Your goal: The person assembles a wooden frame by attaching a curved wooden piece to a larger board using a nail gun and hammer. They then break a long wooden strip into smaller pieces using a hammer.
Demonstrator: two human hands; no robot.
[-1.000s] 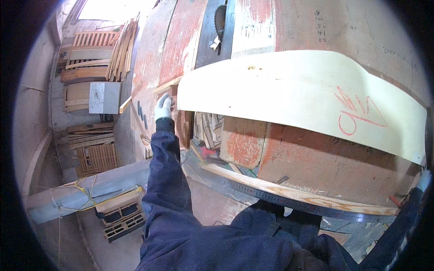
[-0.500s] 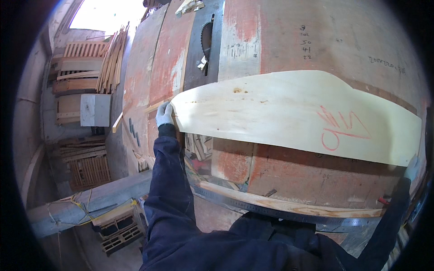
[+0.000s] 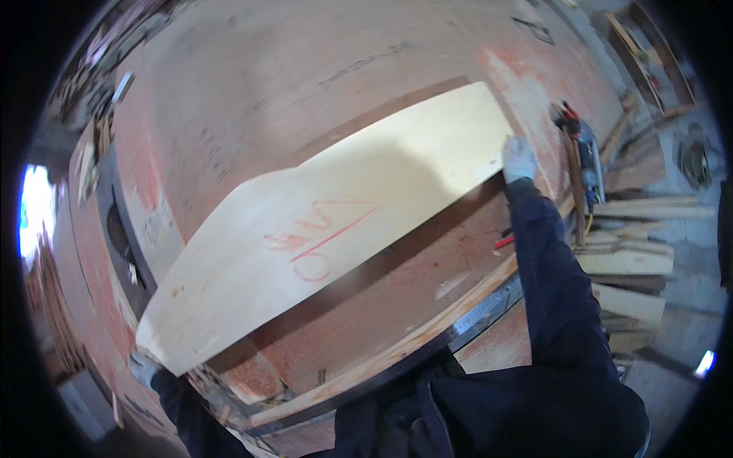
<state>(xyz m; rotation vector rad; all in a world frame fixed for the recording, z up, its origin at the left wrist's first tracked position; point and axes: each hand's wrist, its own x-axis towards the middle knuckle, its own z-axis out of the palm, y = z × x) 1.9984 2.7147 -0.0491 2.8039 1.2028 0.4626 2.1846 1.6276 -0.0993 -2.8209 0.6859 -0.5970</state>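
Note:
A long pale sheet of thin wood (image 3: 229, 252) with one straight edge and one curved edge lies across my front, with red crayon marks on its face. My left hand (image 3: 143, 368), in a light glove, grips its narrow left end. At the far right end my right hand (image 3: 520, 159), gloved too, has its fingers closed round the corner. A dark shadow under the straight edge shows that side held above the worktable (image 3: 305, 53). Both hands' thumbs and fingers are partly hidden or blurred.
Left of the sheet, a circular saw blade (image 3: 117, 229) sticks up through a dark strip in the tabletop. A wooden strip (image 3: 389, 347) runs along the near edge. A power tool (image 3: 586, 156) stands at the right edge, with cut boards (image 3: 626, 259) stacked beyond it.
My view has turned to the right, so the sheet now slants up toward the right and the saw blade sits farther left. Both hands keep hold of the sheet's ends.

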